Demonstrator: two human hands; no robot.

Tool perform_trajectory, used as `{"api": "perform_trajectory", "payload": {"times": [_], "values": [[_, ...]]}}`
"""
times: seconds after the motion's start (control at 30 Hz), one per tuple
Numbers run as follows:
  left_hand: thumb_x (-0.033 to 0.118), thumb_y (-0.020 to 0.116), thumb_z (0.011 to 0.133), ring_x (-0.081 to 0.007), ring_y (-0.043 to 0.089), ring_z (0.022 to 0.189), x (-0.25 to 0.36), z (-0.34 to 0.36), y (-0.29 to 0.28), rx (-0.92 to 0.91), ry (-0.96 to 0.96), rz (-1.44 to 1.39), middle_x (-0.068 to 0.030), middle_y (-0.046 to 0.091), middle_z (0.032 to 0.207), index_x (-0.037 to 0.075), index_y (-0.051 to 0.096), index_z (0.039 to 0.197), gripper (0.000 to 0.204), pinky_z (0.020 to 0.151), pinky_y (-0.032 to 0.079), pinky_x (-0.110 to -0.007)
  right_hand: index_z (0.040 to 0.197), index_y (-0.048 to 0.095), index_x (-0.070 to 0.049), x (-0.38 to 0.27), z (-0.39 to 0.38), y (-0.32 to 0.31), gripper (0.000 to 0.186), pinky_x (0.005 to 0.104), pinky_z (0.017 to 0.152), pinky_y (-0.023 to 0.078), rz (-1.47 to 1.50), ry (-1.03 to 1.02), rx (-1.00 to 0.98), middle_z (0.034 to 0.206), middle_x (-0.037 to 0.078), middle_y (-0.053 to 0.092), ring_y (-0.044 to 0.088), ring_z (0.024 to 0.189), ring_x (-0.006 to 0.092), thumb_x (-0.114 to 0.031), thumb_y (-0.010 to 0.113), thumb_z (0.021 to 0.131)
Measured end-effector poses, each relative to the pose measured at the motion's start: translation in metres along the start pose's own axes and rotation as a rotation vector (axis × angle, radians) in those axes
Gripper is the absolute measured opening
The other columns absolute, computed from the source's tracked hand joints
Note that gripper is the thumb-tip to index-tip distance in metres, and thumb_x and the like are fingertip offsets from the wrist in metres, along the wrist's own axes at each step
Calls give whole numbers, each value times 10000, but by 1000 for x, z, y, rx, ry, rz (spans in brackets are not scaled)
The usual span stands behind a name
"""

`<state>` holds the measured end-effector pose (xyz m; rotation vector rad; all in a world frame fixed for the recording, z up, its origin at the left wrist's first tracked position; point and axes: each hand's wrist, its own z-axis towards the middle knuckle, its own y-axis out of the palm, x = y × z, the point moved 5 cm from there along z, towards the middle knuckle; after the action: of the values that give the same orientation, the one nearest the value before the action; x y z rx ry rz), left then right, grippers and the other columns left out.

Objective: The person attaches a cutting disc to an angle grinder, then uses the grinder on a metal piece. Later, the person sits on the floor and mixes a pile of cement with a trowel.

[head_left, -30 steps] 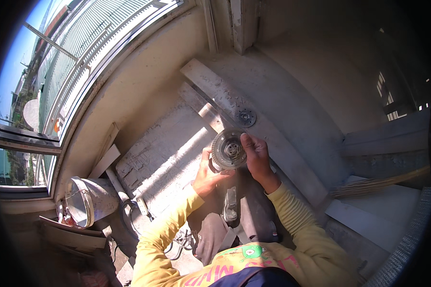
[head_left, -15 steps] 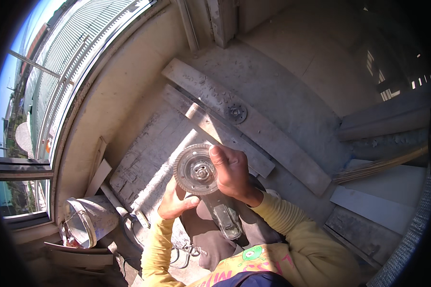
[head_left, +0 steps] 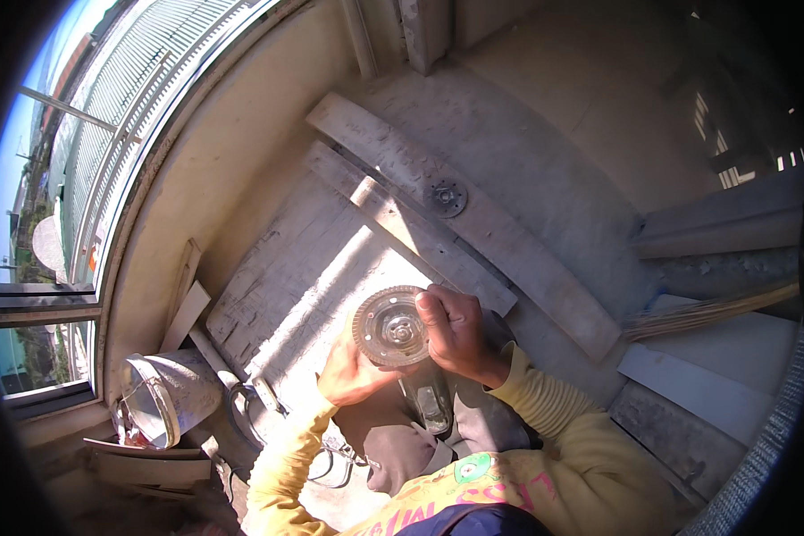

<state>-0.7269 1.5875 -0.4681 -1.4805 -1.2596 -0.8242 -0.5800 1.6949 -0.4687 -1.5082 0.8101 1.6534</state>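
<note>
L grip (head_left: 350, 373) & R grip (head_left: 460, 335) both holding grinder (head_left: 431, 411) above lap (head_left: 380, 451), R thumb (head_left: 431, 313) at disc (head_left: 393, 327) edge, w/ cuts poss. if disc spun accidentally or thumb slipped along rim.

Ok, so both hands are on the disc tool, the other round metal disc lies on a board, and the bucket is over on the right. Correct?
Bucket's wrong: the head view shows the bucket on the left. The left hand and right hand are on the disc tool; the other disc lies on a board.
</note>
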Motion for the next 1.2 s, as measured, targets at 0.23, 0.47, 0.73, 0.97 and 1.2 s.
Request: {"api": "perform_trajectory", "payload": {"times": [0.23,0.47,0.73,0.97,1.2], "values": [[215,967,701,-204,668,1115,-1,6,-1,-35,106,44,-99,705,1211,29,585,1340,768,1005,529,-376,759,490,10,-3,-12,-3,428,383,555,354,-117,-127,32,649,126,419,373,583,231,-254,549,1090],[180,909,754,-300,617,1225,-12,-3,5,-51,109,-12,-173,618,1303,27,509,1404,778,1036,489,-405,769,503,13,-1,-23,4,425,420,571,388,-176,-80,-10,667,161,448,399,575,297,-263,566,1087],[408,961,703,-310,538,1379,-6,-21,-42,-175,193,-113,-163,485,1552,44,339,1588,1142,1160,407,-442,811,526,8,1,-21,14,401,332,545,347,-108,-36,-8,638,89,394,340,632,117,-265,547,1104],[351,634,1046,-238,623,702,24,-23,-8,569,199,70,-120,651,851,-5,647,1037,357,679,507,-353,928,644,34,-2,-21,32,406,284,607,416,92,45,-44,715,28,564,457,708,76,-305,522,1115],[198,659,1031,-248,664,744,31,-10,-7,1028,448,400,-117,697,849,-1,683,916,231,714,523,-361,952,671,38,3,-14,42,457,276,644,450,102,129,-9,783,24,622,504,770,63,-353,504,1120]]}}
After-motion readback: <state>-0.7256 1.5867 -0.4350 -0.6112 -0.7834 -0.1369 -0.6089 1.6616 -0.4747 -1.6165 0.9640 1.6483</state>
